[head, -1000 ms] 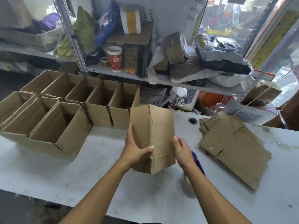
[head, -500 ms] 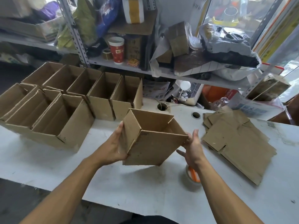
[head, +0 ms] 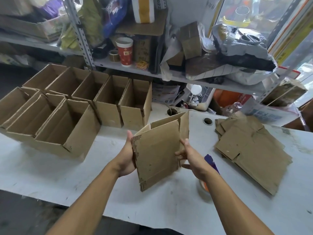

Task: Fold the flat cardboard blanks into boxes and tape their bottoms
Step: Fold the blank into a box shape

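Both hands are being used to hold a half-formed cardboard box [head: 159, 150] above the white table [head: 50, 167]. Its left side is being supported by the left hand [head: 126, 156], whose palm is being pressed flat against the cardboard with the fingers hidden behind the panel, so whether they are curled round it cannot be told. Its right edge is being pinched by the right hand [head: 189, 155], with the thumb laid on the near face and the fingers curled round the side. The box is being kept tilted, with one broad flap turned toward the camera and the open part facing away, toward the shelf.

Finished open boxes [head: 67, 112] are being kept in two rows at the left of the table, touching one another. A stack of flat cardboard blanks [head: 250, 150] is being kept on the table at the right, well apart from the held box. A roll of tape [head: 203, 187] is being partly covered by the right forearm, and a purple-handled tool [head: 211, 162] is lying just beside it. Clutter is being stored on the metal shelf [head: 118, 64] behind the table, among it a red paper cup [head: 125, 54] and grey plastic bags [head: 245, 46].
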